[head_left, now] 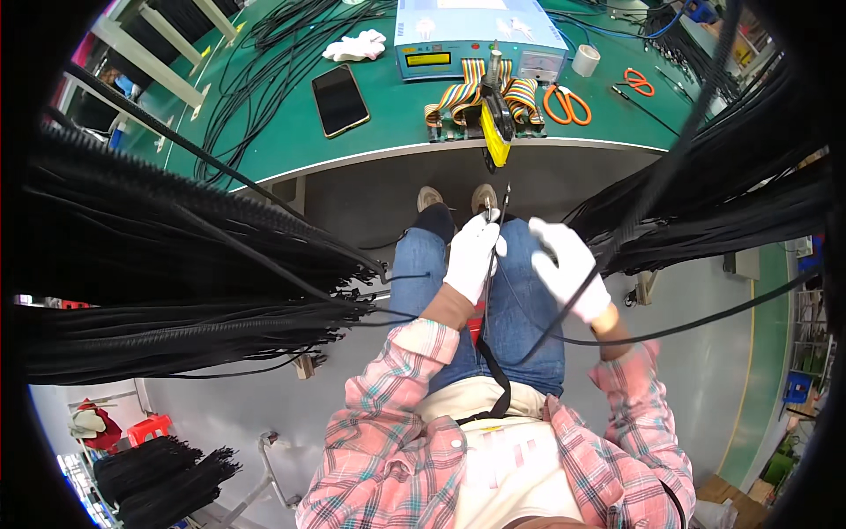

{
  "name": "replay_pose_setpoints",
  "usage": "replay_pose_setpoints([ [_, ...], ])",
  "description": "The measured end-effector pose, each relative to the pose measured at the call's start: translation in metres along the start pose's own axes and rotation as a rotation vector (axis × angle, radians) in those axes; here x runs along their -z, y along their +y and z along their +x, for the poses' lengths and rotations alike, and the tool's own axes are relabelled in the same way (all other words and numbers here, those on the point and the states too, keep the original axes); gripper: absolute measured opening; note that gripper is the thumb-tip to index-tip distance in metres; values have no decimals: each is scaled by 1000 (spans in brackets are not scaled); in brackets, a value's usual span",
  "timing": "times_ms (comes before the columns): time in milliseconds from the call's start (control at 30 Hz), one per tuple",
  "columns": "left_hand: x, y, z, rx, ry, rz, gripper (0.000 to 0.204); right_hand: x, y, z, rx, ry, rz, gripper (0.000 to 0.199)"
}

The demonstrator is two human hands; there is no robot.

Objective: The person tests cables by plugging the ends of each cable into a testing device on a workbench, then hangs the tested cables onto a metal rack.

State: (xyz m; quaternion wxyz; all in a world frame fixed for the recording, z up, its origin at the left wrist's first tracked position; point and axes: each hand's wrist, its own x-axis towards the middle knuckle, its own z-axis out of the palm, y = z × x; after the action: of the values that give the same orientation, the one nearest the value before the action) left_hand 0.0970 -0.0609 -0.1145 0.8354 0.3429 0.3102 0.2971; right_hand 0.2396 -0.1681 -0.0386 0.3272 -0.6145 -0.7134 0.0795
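My left hand (473,254), in a white glove, is closed on a thin black cable (488,295) above my lap. Two slim metal-tipped ends stick up past its fingertips, side by side. My right hand (567,270), also gloved in white, hovers above my right thigh with thumb and fingers apart, slightly blurred. Nothing shows in its grasp, though a black cable passes across its wrist. Beyond both hands, at the table's edge, a clamp-like fixture with a yellow part (496,137) stands amid rainbow ribbon cables (522,97).
On the green table (273,145) are a light-blue test box (480,40), a phone (340,100), orange-handled scissors (567,106), a tape roll (585,60) and loose black cables. Thick cable bundles (176,238) hang at left, others (705,212) at right. Single strands cross near my arms.
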Motion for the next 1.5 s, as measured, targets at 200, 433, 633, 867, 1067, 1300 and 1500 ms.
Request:
replay_pose_setpoints([
  [200, -23, 11, -23, -247, 58, 227, 26, -47, 41, 42, -619, 267, 1149, 28],
  [433, -8, 47, 5, -348, 122, 248, 24, -29, 40, 62, -647, 355, 1327, 22],
  [633, -10, 82, 36, -773, 262, 678, 15, -12, 46, 77, -704, 456, 1411, 21],
  [867, -12, 97, 52, -415, 344, 297, 20, -18, 43, 88, -648, 463, 1132, 20],
  [1067, -14, 96, 54, -380, 353, 173, 20, -22, 43, 89, -658, 469, 1098, 19],
  [1300, -21, 97, 54, -420, 364, 108, 20, -20, 40, 89, -649, 455, 1028, 19],
  [1500, -20, 97, 53, -443, 360, 158, 19, -22, 38, 90, -635, 450, 1001, 18],
])
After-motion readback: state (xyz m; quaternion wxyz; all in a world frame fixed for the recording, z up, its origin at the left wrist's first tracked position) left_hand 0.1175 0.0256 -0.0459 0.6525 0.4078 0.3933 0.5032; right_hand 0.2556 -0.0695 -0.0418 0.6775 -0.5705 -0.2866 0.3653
